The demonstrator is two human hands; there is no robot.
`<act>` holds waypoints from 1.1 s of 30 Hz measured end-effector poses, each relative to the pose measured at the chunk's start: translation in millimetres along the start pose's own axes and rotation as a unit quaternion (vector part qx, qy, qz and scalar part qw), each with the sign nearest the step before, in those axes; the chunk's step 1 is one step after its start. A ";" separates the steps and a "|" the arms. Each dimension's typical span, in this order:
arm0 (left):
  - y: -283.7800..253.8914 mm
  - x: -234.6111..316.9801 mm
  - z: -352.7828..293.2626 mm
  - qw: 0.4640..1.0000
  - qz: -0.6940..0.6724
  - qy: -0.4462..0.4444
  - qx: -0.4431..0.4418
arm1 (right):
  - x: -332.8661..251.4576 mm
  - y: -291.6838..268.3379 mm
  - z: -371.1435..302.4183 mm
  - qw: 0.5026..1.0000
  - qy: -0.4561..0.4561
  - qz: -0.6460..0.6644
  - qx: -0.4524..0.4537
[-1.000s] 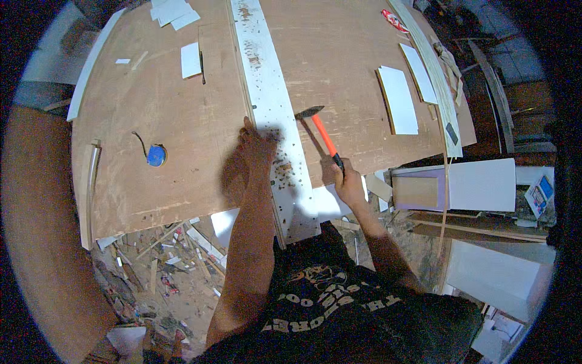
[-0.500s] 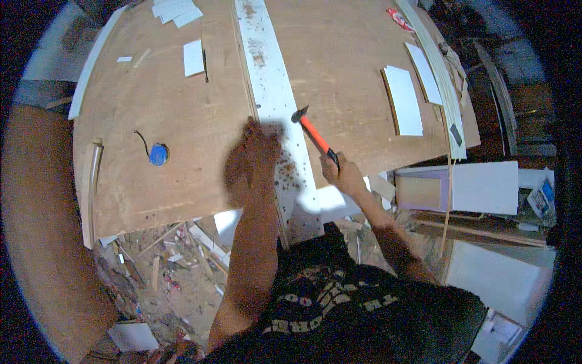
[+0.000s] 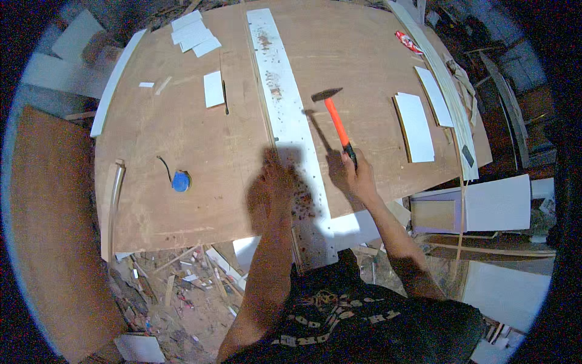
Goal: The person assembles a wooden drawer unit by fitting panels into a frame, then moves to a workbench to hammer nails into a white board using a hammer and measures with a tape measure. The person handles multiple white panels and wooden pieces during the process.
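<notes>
My right hand is wrapped round the black grip of a hammer with an orange handle and a dark metal head. The hammer is raised to the right of a long white board, its shadow falling on the wood beside it. My left hand, in deep shadow, rests at the board's left edge with its fingers drawn together. What they pinch, if anything, is too dark to make out. Small dark bits, perhaps nails, lie scattered along the board, several of them close to my left hand.
Beneath is a large brown wooden panel. A blue tape measure lies left, white sheets far left. White panels and a red-and-white wrapper lie right. Wood scraps litter the floor below the near edge.
The hammer has lifted away from the board's right edge, its head now higher and further right. My left hand stays at the board's left edge. The whole view has shifted slightly.
</notes>
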State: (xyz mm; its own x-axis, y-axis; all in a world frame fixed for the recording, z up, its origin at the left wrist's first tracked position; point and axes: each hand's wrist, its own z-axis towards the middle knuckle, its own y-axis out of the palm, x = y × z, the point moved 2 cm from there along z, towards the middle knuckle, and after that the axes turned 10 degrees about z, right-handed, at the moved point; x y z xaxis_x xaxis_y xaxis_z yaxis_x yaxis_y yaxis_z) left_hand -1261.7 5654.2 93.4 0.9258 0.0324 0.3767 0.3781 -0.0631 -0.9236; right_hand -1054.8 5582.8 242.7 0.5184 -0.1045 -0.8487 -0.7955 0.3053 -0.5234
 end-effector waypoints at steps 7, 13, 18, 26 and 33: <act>-12.5 4.7 -8.6 0.999 -0.021 -0.030 -0.022 | -5.9 73.5 225.0 0.996 0.034 -0.078 -0.024; -8.6 1.7 -8.7 0.998 -0.057 -0.015 0.004 | -5.2 115.2 321.0 0.996 -0.013 -0.087 0.026; -14.2 3.2 -9.1 0.999 0.011 -0.029 0.014 | -5.4 127.4 336.1 0.983 -0.023 -0.182 -0.015; -14.1 1.1 -11.3 0.992 0.003 -0.074 -0.100 | 14.3 136.1 321.8 0.983 0.001 -0.184 -0.028; 6.8 -6.2 -10.7 0.999 -0.005 -0.035 -0.013 | 18.4 127.8 327.4 0.979 0.048 -0.189 -0.063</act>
State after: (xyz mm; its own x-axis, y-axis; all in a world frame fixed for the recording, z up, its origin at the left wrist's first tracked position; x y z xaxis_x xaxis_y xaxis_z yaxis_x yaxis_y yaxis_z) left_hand -1264.8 5642.9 85.6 0.9198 0.1036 0.3784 0.3875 -0.0890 -0.9176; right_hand -1044.2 5929.8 184.8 0.7563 -0.2786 -0.5919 -0.5875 0.1086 -0.8019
